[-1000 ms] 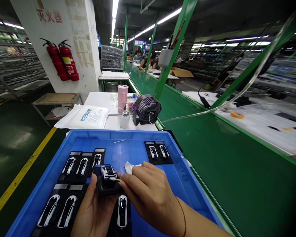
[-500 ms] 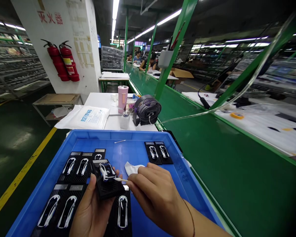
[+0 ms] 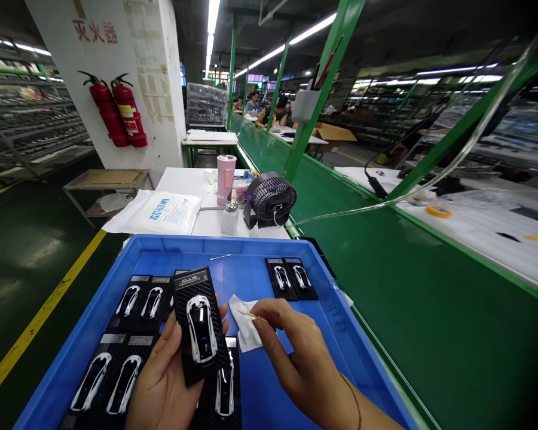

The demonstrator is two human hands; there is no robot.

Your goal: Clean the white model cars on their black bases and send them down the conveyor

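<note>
My left hand (image 3: 168,370) grips a black textured base with a white-and-black model car (image 3: 201,328) on it, tilted so the car's top and a silver nameplate face me. To its right, my right hand (image 3: 296,352) pinches a thin cotton swab (image 3: 252,315) between thumb and forefinger, apart from the car. Beneath the swab a crumpled white cloth (image 3: 248,337) lies in the blue tray (image 3: 269,246). More model cars on black bases (image 3: 128,301) lie at the tray's left, and another (image 3: 225,391) sits partly hidden below the held one.
Two model cars (image 3: 291,278) lie at the tray's back right, and a loose swab (image 3: 220,257) near its far edge. Beyond stand a black fan (image 3: 273,200), a small bottle (image 3: 229,220), a pink tumbler (image 3: 226,179) and a white plastic package (image 3: 161,212). A green conveyor (image 3: 376,263) runs along the right.
My left hand has turned the model car upright, its top now toward me. My right hand has drawn the swab off the car and rightward, over the white cloth.
</note>
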